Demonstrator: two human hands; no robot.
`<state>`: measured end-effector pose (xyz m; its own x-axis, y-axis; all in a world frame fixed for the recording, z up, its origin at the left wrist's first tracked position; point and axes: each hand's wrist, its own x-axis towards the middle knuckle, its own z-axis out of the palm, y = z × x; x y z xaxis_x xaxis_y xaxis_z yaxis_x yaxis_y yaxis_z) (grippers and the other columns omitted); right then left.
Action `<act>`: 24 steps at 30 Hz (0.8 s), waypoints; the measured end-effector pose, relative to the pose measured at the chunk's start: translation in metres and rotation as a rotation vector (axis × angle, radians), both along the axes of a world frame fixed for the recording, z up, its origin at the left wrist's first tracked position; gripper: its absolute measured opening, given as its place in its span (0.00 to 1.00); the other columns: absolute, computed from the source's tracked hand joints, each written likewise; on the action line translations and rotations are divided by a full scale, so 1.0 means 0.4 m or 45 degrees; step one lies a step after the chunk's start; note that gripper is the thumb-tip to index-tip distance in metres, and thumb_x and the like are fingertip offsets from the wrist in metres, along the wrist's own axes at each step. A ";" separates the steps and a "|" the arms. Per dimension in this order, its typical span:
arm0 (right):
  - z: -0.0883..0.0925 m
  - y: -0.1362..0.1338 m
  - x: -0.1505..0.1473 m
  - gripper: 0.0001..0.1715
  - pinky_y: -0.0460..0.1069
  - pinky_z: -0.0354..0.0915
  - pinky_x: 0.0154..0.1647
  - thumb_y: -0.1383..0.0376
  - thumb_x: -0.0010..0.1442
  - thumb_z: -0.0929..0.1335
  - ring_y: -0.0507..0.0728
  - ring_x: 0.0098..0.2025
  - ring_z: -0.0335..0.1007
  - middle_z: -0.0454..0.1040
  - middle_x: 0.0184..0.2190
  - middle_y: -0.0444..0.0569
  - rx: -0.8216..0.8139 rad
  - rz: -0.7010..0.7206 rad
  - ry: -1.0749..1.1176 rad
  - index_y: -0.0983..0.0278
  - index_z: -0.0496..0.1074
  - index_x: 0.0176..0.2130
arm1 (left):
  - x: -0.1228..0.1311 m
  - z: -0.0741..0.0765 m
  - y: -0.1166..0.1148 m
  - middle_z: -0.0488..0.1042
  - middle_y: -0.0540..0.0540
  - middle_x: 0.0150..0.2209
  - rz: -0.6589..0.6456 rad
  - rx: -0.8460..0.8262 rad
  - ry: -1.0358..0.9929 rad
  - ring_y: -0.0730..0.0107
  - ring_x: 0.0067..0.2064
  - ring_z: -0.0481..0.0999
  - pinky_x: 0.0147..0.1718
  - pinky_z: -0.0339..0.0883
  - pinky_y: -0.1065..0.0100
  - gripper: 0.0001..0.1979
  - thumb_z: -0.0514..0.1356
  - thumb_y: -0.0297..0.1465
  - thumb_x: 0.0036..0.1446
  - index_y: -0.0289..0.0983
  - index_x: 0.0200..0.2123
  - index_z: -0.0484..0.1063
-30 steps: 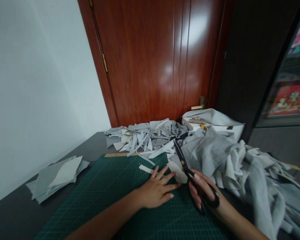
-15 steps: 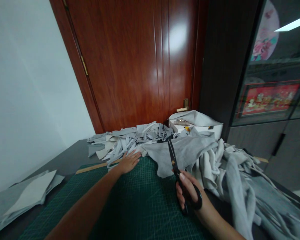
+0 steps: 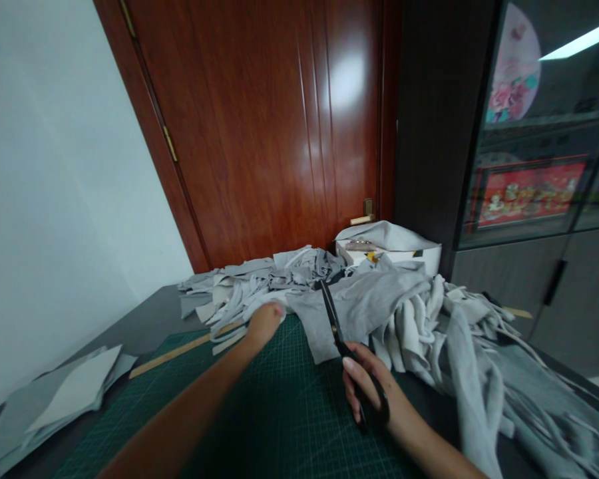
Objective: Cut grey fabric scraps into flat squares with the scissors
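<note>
My right hand (image 3: pixel 367 382) grips a pair of black-handled scissors (image 3: pixel 333 326), blades pointing up and away, nearly closed, over the green cutting mat (image 3: pixel 279 392). Behind the blades lies a grey piece of fabric (image 3: pixel 319 326), its near corner on the mat. My left hand (image 3: pixel 265 322) is closed at the mat's far edge, with a pale fabric scrap (image 3: pixel 282 307) at its fingers; the fingers themselves are partly hidden. Just beyond it spreads a heap of grey and white fabric scraps (image 3: pixel 259 279).
A wooden ruler-like strip (image 3: pixel 170 356) crosses the mat's far left edge. Stacked fabric pieces (image 3: pixel 74 399) lie at left. On the right are piled fabric strips (image 3: pixel 459 359), with a white box (image 3: pixel 429 259) behind them. A wooden door (image 3: pixel 249 133) stands at the back.
My left hand has gone from lying flat to closed, and a pale scrap shows at its fingers. The wooden strip has shifted toward me. The scissors have moved slightly left in view.
</note>
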<state>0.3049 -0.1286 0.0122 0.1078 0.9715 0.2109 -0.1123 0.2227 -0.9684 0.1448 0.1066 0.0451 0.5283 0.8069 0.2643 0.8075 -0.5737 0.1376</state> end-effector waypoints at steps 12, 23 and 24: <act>-0.011 -0.004 0.005 0.33 0.42 0.59 0.13 0.41 0.58 0.64 0.47 0.13 0.56 0.62 0.15 0.34 0.009 0.011 -0.068 0.64 0.62 0.47 | -0.009 -0.082 -0.272 0.71 0.45 0.40 -0.687 -0.025 -0.032 0.60 0.46 0.69 0.46 0.63 0.61 0.04 0.56 0.31 0.63 0.38 0.37 0.70; -0.019 -0.019 -0.015 0.34 0.42 0.58 0.15 0.40 0.57 0.64 0.47 0.13 0.57 0.62 0.15 0.34 -0.018 0.002 -0.120 0.65 0.62 0.46 | -0.318 -0.060 -0.363 0.72 0.44 0.38 -0.552 0.062 0.255 0.61 0.42 0.69 0.46 0.63 0.60 0.11 0.51 0.20 0.55 0.38 0.35 0.68; -0.021 -0.018 -0.017 0.34 0.42 0.58 0.15 0.40 0.57 0.64 0.47 0.13 0.57 0.62 0.15 0.34 -0.018 0.009 -0.124 0.64 0.62 0.46 | -0.356 -0.051 -0.352 0.72 0.44 0.39 -0.470 0.070 0.302 0.60 0.43 0.70 0.47 0.63 0.58 0.12 0.51 0.19 0.53 0.38 0.35 0.70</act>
